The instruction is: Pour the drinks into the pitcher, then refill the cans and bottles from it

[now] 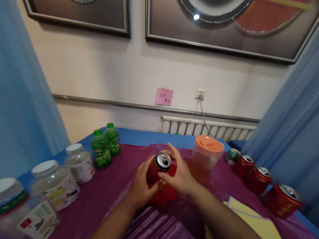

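Note:
A dark red drink can point(152, 172) with a silver top, its mouth opened and its tab raised, stands nearly upright in front of me. Wrapped around its left side is my left hand point(141, 191), thumb across the front. My right hand point(180, 172) holds the can near its top from the right, thumb in front and fingers behind, with the index finger lifted. Under and beside the can lies a red piece with a scalloped edge point(165, 196) and a gold mark; my hands partly cover it. The can's base is hidden.
Clear jars with white lids point(74, 166) and green bottles point(101, 149) line the left. A pitcher with an orange lid point(208, 151) stands right of my hands. Several cans point(258, 179) and a yellow cloth point(251, 219) are at right. Purple plastic sheeting point(112, 202) covers the table.

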The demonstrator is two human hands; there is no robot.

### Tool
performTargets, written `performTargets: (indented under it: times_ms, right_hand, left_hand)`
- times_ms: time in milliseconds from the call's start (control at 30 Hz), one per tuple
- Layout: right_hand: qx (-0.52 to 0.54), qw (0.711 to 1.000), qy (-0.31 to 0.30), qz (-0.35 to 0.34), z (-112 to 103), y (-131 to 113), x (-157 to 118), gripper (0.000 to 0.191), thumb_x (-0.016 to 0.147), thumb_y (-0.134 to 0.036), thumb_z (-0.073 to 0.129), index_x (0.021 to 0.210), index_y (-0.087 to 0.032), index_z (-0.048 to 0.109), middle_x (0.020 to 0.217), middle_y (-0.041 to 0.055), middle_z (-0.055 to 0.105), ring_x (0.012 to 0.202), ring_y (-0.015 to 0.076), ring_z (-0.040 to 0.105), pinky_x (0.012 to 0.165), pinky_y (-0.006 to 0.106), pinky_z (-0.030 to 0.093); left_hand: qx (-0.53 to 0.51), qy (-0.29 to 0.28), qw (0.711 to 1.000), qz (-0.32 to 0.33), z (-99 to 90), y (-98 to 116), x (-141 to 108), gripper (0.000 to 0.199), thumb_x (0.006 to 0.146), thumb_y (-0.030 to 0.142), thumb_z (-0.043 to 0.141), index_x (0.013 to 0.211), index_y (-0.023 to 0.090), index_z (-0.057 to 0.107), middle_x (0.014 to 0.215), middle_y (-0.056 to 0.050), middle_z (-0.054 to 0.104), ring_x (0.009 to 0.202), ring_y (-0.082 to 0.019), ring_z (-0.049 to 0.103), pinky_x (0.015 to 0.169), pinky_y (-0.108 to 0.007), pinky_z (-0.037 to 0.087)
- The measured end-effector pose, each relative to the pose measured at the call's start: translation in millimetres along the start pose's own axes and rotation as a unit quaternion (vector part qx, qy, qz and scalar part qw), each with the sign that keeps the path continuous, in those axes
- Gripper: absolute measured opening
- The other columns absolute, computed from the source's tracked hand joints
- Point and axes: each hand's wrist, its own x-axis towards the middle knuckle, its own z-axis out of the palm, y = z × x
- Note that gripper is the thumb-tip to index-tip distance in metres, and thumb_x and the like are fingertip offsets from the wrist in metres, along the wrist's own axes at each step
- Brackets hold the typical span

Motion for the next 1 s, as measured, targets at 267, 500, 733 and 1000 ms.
performTargets:
  times_ms: [267,500,733,1000]
  right_hand:
    - [0.041,0.996,-0.077,-0.015,-21,10,2,0.096,0.075,-0.023,0.074,0.158,-0.025,0.028,0.144,0.0103,0.059,0.133,0.0239,0.057,0.116,0.047,0.042]
    - [-0.074,0.966,0.19,-0.16,-49,-4,9,0.051,0.088,-0.023,0.064,0.138,-0.026,0.055,0.137,0.0105,0.061,0.129,0.0247,0.057,0.109,0.045,0.046]
    - [-0.083,0.792,0.604,0.018,-164,62,37,0.041,0.083,-0.044,0.054,0.115,-0.019,0.056,0.115,0.01,0.063,0.102,0.0204,0.063,0.09,0.036,0.052]
    - [-0.075,0.824,0.536,0.168,-184,145,18,0.059,0.076,-0.077,0.044,0.071,-0.021,0.06,0.071,0.0075,0.064,0.08,0.0262,0.06,0.078,0.04,0.048]
  left_hand:
    - [-0.025,-0.065,0.996,-0.064,-5.0,26,8,0.066,0.085,0.043,0.071,0.143,0.021,0.049,0.138,-0.013,0.065,0.124,-0.031,0.064,0.108,-0.048,0.051]
    - [0.018,0.012,0.992,-0.124,0.2,10,9,0.071,0.074,0.049,0.076,0.134,0.016,0.055,0.131,-0.014,0.07,0.118,-0.032,0.068,0.104,-0.05,0.054]
    - [0.002,0.012,0.99,-0.142,2.2,14,14,0.069,0.073,0.05,0.076,0.131,0.018,0.058,0.125,-0.011,0.074,0.111,-0.031,0.072,0.099,-0.047,0.058]
    - [0.011,0.022,0.99,-0.135,1.5,17,16,0.066,0.072,0.048,0.077,0.128,0.018,0.061,0.12,-0.012,0.076,0.107,-0.032,0.074,0.097,-0.049,0.059]
